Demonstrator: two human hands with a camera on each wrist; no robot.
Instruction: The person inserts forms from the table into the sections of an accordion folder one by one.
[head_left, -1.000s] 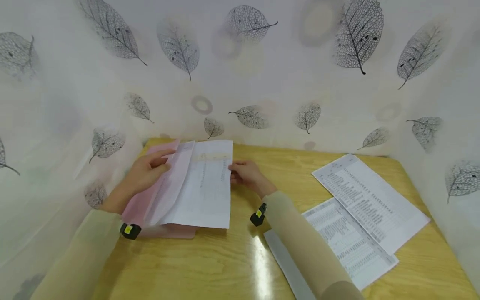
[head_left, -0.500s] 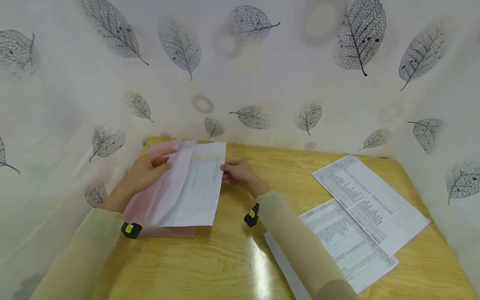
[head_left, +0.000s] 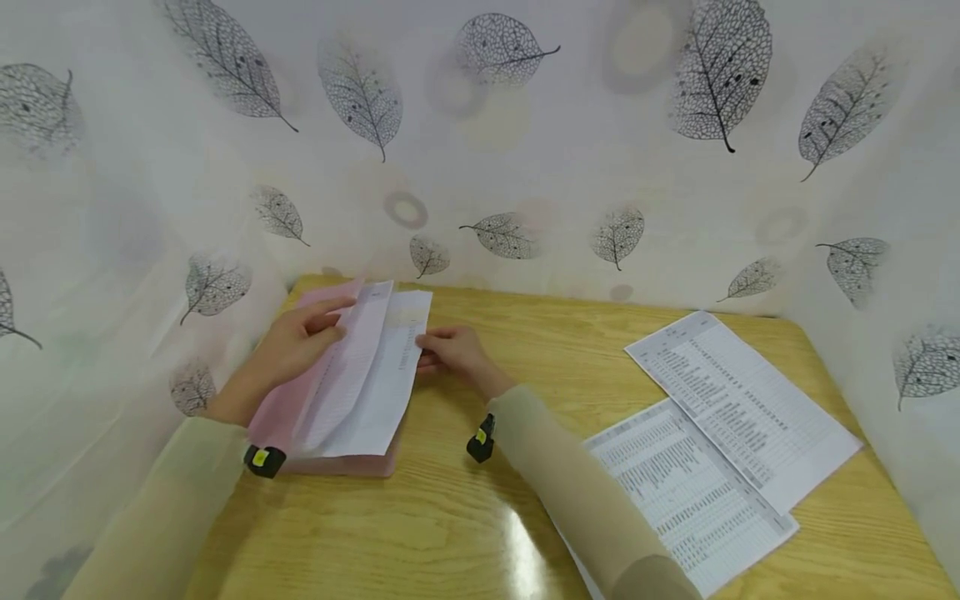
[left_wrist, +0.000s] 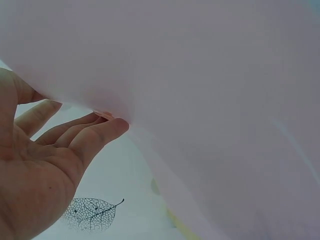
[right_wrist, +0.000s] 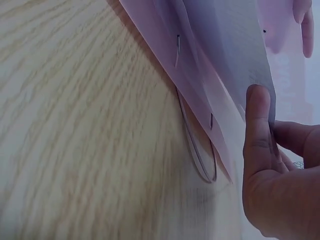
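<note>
Printed sheet [head_left: 382,375] half inside pink folder [head_left: 281,408], long axis running away from viewer. Right hand [head_left: 450,354] pinches sheet's right edge, thumb on top. Left hand [head_left: 288,346] left of sheet, holds translucent flap [head_left: 345,358] lifted. Right hand nearer sheet.

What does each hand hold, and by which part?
The right hand pinches the printed sheet by its right edge. The left hand holds up the pink folder's translucent cover near its top.

**Sleeves and wrist units**

Long, pale beige sleeves are worn on both arms, reaching to the wrists. A small black unit with a yellow mark is strapped at each wrist. Both hands are left bare; no rings are seen.
</note>
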